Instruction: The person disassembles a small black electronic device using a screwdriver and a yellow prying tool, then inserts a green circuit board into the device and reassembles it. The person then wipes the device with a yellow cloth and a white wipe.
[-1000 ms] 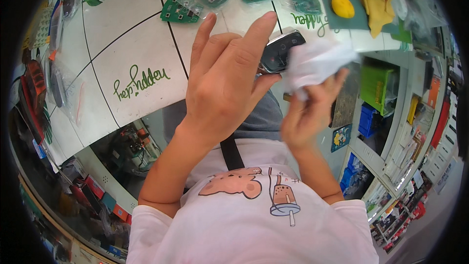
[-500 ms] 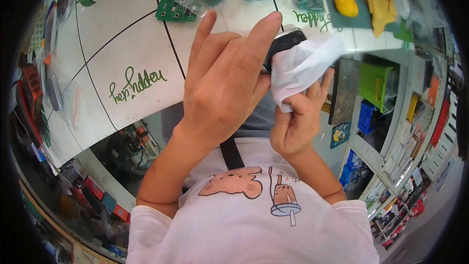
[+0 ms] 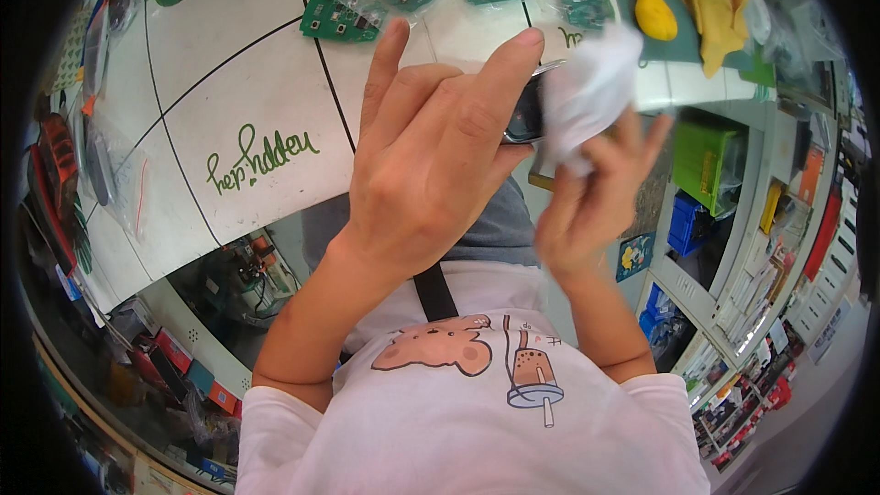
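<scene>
My left hand [image 3: 423, 160] is raised above the table edge and grips a black car key fob [image 3: 525, 117] with a shiny metal rim between thumb and index finger; the other fingers point up. Much of the fob is covered by that hand and by a white wipe [image 3: 594, 82]. The wipe is bunched in my right hand [image 3: 591, 197], slightly blurred, to the right of the fob. Beyond my hands lie several green circuit boards [image 3: 341, 15] on the table, some in clear plastic bags.
The white tiled table [image 3: 261, 82] carries green lettering. A yellow-handled tool [image 3: 653, 5] and a yellow cloth [image 3: 713, 14] lie on a green mat at the far right. Shelves with a green box [image 3: 706, 160] and blue bins [image 3: 689, 220] stand at right.
My right hand and the wipe have moved right and slightly up across the fob, covering more of its top. My left hand keeps its grip, shifted slightly right.
</scene>
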{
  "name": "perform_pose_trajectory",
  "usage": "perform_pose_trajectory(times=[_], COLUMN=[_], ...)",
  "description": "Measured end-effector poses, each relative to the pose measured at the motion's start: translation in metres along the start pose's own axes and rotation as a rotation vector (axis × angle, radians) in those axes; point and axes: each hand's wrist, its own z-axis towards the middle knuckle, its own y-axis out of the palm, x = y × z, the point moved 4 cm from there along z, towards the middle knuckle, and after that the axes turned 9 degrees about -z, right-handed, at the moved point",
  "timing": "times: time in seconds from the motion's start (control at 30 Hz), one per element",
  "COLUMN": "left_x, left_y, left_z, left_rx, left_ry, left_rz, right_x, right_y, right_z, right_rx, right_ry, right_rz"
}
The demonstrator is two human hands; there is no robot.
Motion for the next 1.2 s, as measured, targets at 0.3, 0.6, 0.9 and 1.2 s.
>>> perform_pose_trajectory(times=[0.3, 0.6, 0.9, 1.2], left_x=[0.000, -0.001, -0.001, 0.000], left_y=[0.000, 0.000, 0.001, 0.000], left_z=[0.000, 0.000, 0.000, 0.001], left_rx=[-0.013, 0.005, 0.003, 0.005], left_ry=[-0.031, -0.031, -0.037, -0.061], left_rz=[-0.006, -0.024, -0.034, -0.017], right_x=[0.004, -0.015, -0.014, -0.017], right_y=[0.001, -0.003, -0.008, -0.010], right_z=[0.004, 0.002, -0.006, -0.006], right_rx=[0.063, -0.016, -0.062, -0.078], right_ry=[0.002, -0.060, -0.110, -0.109], right_rz=[0.041, 0.023, 0.057, 0.040])
